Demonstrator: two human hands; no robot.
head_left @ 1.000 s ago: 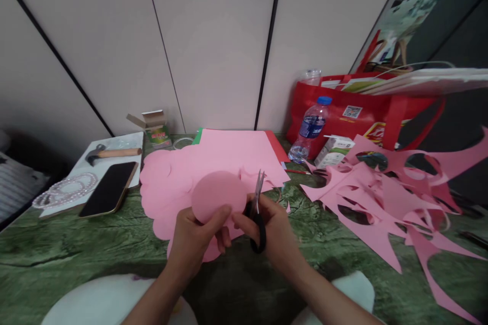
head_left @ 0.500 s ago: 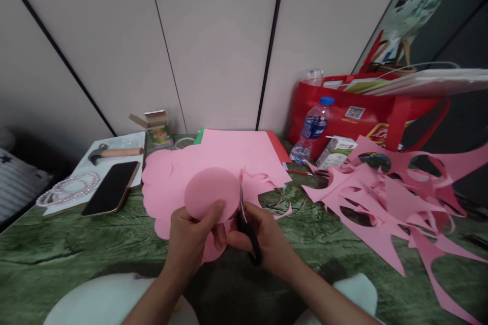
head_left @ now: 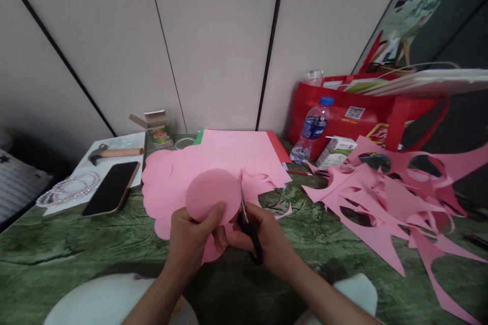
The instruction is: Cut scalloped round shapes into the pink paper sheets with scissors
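Between thumb and fingers, my left hand [head_left: 192, 236] pinches a round pink paper disc [head_left: 211, 190] near its lower edge. My right hand [head_left: 265, 238] is closed around the black handles of a pair of scissors [head_left: 250, 236]. The blades point up and away, lying along the disc's right edge, and look slightly parted at the tips. Under and behind the disc lie overlapping pink paper circles [head_left: 163, 177] with rounded edges, partly hidden by my left hand. A stack of pink paper sheets [head_left: 240, 150] is just beyond them.
Pink paper offcuts [head_left: 385, 203] pile up on the right. Behind them stand a water bottle [head_left: 312, 129], a small carton [head_left: 337, 151] and a red bag [head_left: 354, 122]. On the left are a phone [head_left: 112, 188], a hammer [head_left: 118, 153], a bead string [head_left: 70, 189] and an opened box [head_left: 159, 132].
The disc has shifted very slightly right and down in my left hand. The scissor blades have tilted a little and their tips look slightly more parted.
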